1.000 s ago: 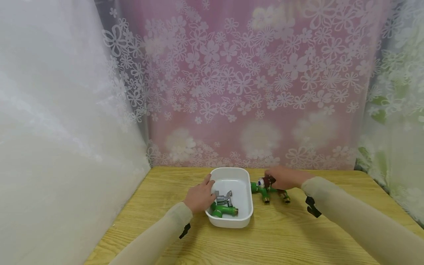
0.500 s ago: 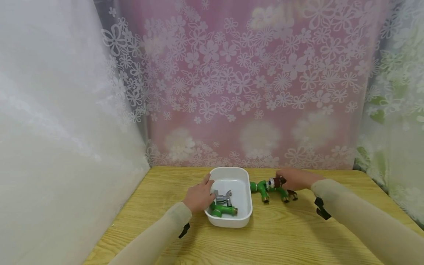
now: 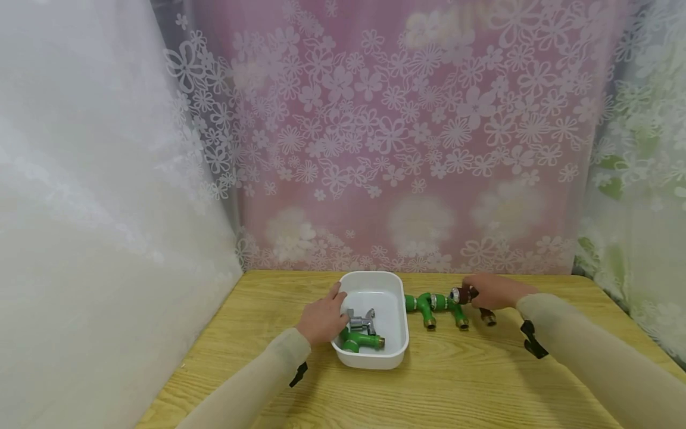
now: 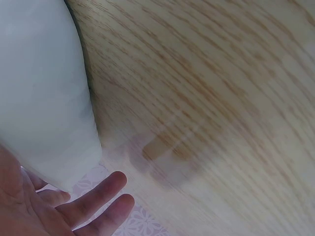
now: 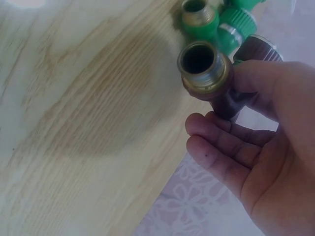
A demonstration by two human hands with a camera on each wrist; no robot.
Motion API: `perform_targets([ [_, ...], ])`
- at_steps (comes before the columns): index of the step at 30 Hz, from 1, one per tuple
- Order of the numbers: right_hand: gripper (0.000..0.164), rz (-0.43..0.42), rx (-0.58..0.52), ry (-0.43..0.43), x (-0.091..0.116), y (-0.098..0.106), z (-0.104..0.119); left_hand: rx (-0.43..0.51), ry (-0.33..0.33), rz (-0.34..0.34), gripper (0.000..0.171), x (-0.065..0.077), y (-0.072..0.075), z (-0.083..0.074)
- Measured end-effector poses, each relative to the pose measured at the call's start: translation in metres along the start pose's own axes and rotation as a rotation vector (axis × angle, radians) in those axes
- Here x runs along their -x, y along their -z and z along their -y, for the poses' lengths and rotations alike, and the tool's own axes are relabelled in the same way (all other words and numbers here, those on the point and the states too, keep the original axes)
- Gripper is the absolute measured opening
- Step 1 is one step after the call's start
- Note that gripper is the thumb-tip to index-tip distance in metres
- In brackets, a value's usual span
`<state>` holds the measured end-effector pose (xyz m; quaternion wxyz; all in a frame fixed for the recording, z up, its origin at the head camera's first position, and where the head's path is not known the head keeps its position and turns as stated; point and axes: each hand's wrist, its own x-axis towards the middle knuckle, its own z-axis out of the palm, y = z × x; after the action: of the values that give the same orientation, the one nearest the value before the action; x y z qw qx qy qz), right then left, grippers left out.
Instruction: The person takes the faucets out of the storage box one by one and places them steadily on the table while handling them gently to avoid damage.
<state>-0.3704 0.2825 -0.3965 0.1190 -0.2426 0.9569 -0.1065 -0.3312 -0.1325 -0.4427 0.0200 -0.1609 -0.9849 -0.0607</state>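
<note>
My right hand (image 3: 495,291) pinches a dark brown tap (image 3: 462,295), its silver-ringed knob pointing left. In the right wrist view, the threaded brass mouth (image 5: 201,66) of this tap faces the camera beside my thumb, while other fingers curl below. Two green taps (image 3: 427,314) lie in a row just to its left, with brass ends toward me. My left hand (image 3: 321,320) holds the left rim of a white plastic tray (image 3: 370,361). The left wrist view shows fingers (image 4: 93,201) along the outer wall of this tray. Inside lie a chrome tap (image 3: 360,323) and a green tap (image 3: 365,341).
The wood-grain table (image 3: 445,387) extends around the tray and taps. A pink flowered curtain (image 3: 407,179) hangs behind its far edge. Pale sheeting (image 3: 107,208) stands at the left, and a pale green patterned curtain (image 3: 638,179) at the right.
My right hand has moved right with the brown tap, along the back of the row. The second green tap now shows more fully. The left hand and tray have stayed put.
</note>
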Motion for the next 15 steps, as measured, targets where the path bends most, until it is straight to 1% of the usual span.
perform_targets([
  [1, 0.034, -0.007, 0.005, 0.004, 0.001, 0.000, -0.003, 0.000, 0.000, 0.002, 0.055, 0.000, 0.000, 0.000],
  [6, 0.024, -0.023, 0.015, 0.008, 0.002, -0.004, -0.015, -0.004, 0.002, 0.002, 0.056, 0.000, 0.000, 0.000],
  [15, 0.014, -0.028, 0.010, -0.009, 0.006, -0.008, -0.026, -0.008, 0.007, -0.001, 0.056, 0.000, 0.000, 0.000],
])
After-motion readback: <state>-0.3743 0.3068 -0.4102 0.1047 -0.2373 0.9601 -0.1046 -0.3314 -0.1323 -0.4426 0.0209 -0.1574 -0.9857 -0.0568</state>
